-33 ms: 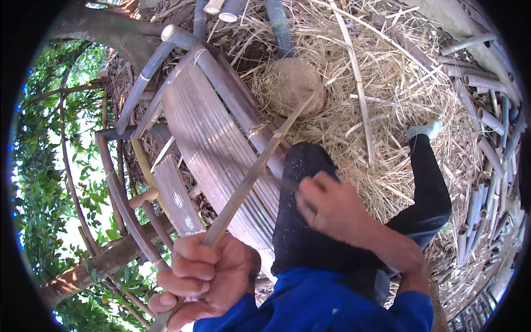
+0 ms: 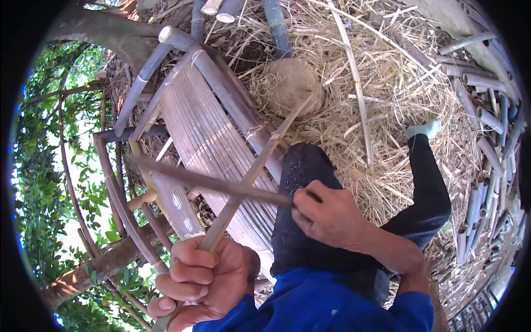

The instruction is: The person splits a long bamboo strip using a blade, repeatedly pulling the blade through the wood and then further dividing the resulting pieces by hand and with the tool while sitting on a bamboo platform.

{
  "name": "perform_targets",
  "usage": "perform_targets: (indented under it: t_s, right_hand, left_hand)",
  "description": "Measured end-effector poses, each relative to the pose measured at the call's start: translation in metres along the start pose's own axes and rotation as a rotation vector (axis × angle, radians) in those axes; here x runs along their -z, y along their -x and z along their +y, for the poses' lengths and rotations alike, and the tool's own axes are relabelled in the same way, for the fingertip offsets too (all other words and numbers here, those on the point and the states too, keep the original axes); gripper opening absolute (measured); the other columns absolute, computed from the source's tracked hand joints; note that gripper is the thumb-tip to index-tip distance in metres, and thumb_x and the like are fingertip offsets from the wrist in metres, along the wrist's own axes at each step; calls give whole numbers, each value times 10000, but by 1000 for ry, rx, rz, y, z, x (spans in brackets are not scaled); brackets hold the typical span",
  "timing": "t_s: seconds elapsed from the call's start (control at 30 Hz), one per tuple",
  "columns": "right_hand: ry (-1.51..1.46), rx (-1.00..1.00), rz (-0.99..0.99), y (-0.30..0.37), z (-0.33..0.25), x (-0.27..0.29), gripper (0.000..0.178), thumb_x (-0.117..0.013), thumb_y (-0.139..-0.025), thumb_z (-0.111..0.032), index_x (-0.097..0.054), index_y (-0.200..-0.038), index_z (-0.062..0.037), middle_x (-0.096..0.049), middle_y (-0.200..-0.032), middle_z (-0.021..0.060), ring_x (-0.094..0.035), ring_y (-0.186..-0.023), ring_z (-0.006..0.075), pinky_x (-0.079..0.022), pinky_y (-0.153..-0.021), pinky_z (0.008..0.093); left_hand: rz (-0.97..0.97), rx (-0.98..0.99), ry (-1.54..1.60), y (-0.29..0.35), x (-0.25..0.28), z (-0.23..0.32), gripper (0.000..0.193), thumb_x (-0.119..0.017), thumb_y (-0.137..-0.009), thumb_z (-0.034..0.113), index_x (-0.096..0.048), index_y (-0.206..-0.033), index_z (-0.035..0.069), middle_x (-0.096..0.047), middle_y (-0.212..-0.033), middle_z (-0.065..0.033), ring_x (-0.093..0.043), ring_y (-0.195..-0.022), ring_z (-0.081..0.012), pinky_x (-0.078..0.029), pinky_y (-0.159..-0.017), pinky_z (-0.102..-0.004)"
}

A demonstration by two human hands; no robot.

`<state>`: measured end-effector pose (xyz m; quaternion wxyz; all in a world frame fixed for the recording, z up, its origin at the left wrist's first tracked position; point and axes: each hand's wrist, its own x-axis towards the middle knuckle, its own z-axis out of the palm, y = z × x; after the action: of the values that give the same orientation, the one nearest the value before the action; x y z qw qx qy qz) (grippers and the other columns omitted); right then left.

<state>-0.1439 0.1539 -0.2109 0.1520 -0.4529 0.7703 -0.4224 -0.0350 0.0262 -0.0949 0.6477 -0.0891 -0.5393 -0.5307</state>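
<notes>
My left hand (image 2: 207,282) is closed round the lower end of a long bamboo strip (image 2: 271,145), which slants away up to the right. In my right hand (image 2: 332,216) I grip a knife (image 2: 199,180) with a long, dark blade, blurred by motion. Its blade points left and crosses over the strip a little above my left fist. Whether the edge touches the strip, I cannot tell. The right hand is beside my dark-trousered thigh, with the handle's end showing between the fingers.
A slatted bamboo bench (image 2: 207,127) runs along the left. Beyond my knee lies a round, flat-topped block (image 2: 292,83). Shavings (image 2: 387,105) cover the ground, with a loose long strip (image 2: 357,77) on them. Cut bamboo poles (image 2: 475,221) are piled at right.
The blade, hardly visible before, now lies plainly across the strip and points left. My right hand has turned and shifted slightly downward. The left hand and the strip have hardly moved.
</notes>
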Motion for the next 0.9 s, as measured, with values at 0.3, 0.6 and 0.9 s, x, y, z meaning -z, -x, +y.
perform_targets:
  t_s: [0.3, 0.6, 0.9]
  right_hand:
    - [95, 155, 11, 0, 7, -4, 125, -649, -871, -153, -595, -974, -108, -556, -722, 120, -654, -566, 273, -541, -463, 414]
    - [107, 57, -63, -17, 57, -23, 166, -639, -913, -156, -563, -1035, -72, -600, -801, 166, -644, -638, 339, -548, -533, 440]
    - [169, -472, -109, -34, 268, -92, 269, -606, -917, -199, -530, -1164, -126, -644, -800, 239, -673, -734, 433, -529, -638, 542]
  left_hand:
    - [80, -44, -52, -1, 3, -2, 425, -533, -1023, 482, -518, -943, 64, -351, -680, 27, -267, -504, -84, -228, -472, -264]
    - [86, -18, -20, -8, 4, -1, 431, -524, -1029, 488, -481, -886, 83, -375, -687, 31, -253, -507, -82, -220, -477, -260]
    - [170, -32, 9, -22, -9, -29, 483, -372, -1051, 581, -459, -845, 154, -315, -676, 70, -235, -508, -78, -230, -466, -239]
